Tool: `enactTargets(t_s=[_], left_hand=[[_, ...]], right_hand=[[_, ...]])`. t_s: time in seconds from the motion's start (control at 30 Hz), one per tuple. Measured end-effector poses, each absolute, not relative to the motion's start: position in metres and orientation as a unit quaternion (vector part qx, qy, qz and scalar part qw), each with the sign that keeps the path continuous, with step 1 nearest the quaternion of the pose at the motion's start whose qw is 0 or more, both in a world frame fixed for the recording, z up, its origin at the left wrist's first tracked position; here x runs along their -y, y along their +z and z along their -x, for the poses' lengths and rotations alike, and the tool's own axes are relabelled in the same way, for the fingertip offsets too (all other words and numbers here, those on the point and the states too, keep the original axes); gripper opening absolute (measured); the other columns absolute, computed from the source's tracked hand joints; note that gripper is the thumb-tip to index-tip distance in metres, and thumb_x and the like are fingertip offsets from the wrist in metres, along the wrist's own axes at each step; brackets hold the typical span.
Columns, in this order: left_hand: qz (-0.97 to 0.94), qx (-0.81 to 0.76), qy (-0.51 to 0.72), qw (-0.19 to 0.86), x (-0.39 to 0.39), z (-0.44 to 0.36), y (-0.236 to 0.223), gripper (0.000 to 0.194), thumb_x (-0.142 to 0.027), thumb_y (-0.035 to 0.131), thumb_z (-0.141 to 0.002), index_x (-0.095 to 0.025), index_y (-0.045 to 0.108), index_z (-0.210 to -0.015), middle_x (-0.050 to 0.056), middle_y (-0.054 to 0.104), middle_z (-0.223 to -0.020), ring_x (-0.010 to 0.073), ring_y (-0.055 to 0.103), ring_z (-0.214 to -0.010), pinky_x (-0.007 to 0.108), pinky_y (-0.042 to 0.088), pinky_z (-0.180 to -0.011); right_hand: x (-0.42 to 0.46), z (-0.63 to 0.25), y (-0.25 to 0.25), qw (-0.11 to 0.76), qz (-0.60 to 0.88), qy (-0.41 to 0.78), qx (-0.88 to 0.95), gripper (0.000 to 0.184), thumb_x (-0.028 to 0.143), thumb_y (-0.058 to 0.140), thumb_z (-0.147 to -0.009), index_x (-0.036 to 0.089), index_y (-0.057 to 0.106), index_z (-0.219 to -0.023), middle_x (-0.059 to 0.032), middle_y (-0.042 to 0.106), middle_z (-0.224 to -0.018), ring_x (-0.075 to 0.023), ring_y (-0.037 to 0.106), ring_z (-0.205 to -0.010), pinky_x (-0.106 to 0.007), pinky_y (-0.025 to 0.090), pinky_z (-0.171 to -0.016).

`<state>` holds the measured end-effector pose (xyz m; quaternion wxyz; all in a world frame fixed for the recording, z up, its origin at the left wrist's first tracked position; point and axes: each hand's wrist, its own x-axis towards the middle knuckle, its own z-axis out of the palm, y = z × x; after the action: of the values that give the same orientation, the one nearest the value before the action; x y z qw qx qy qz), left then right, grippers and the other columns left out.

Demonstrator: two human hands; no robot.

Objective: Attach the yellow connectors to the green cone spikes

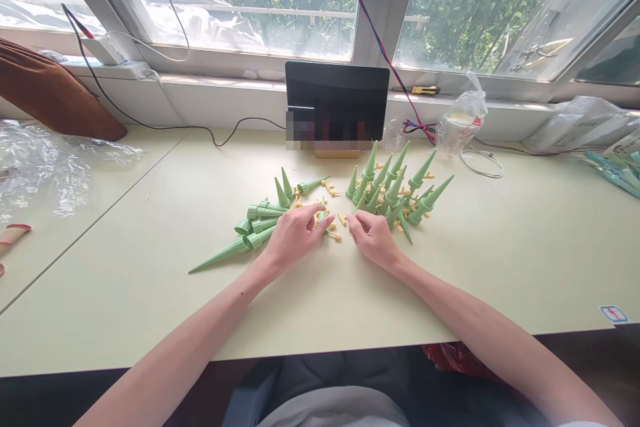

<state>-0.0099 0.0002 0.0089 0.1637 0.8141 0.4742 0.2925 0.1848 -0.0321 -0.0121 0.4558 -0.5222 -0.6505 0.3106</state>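
Dark screen propped on the tabletop. Right of screen: yellow-black tool, clear plastic bag, looped white cable. Brown bundle well left of screen.

We look out from one camera worn on the head, facing forward and down across the pale yellow-green, smooth table toward the black, rectangular tablet screen. Our viewpoint is on the near side of the tablet and above it. We see our bare left hand and bare right hand nearer than the tablet, the grey-framed glass windows beyond it, and grey cloth lowest, nearest us.
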Motion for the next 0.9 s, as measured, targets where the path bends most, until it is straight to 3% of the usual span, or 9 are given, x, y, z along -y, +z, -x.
enactTargets(t_s=[0.2, 0.53, 0.9], left_hand=[[-0.805, -0.449, 0.342, 0.183, 0.0016, 0.0075, 0.0086, 0.027, -0.04, 0.054, -0.095, -0.018, 0.069, -0.092, -0.003, 0.051, -0.058, 0.0115, 0.044, -0.052, 0.025, 0.037, -0.059], [-0.81, -0.433, 0.354, 0.178, 0.0029, 0.0066, 0.0062, 0.029, -0.04, 0.052, -0.096, -0.018, 0.069, -0.088, -0.002, 0.054, -0.059, 0.0116, 0.046, -0.052, 0.025, 0.038, -0.059], [-0.804, -0.43, 0.367, 0.185, 0.0031, 0.0061, 0.0093, 0.027, -0.037, 0.052, -0.096, -0.017, 0.068, -0.086, -0.001, 0.057, -0.061, 0.0115, 0.047, -0.053, 0.025, 0.039, -0.061]], right_hand=[[0.0326, -0.1846, -0.0103, 0.447, 0.514, 0.318, 0.66, 0.06, 0.053, 0.035, -0.1, 0.021, 0.04, -0.049, 0.001, 0.043, -0.045, -0.0115, 0.039, -0.044, -0.028, 0.033, -0.05], [0.0338, -0.1835, -0.0097, 0.434, 0.511, 0.365, 0.646, 0.059, 0.059, 0.033, -0.098, 0.021, 0.051, -0.058, 0.0008, 0.046, -0.046, -0.0132, 0.043, -0.043, -0.028, 0.037, -0.049], [0.0331, -0.1843, -0.0087, 0.423, 0.517, 0.328, 0.668, 0.049, 0.041, 0.032, -0.1, 0.02, 0.051, -0.059, 0.0008, 0.048, -0.049, -0.0132, 0.044, -0.047, -0.028, 0.038, -0.055]])
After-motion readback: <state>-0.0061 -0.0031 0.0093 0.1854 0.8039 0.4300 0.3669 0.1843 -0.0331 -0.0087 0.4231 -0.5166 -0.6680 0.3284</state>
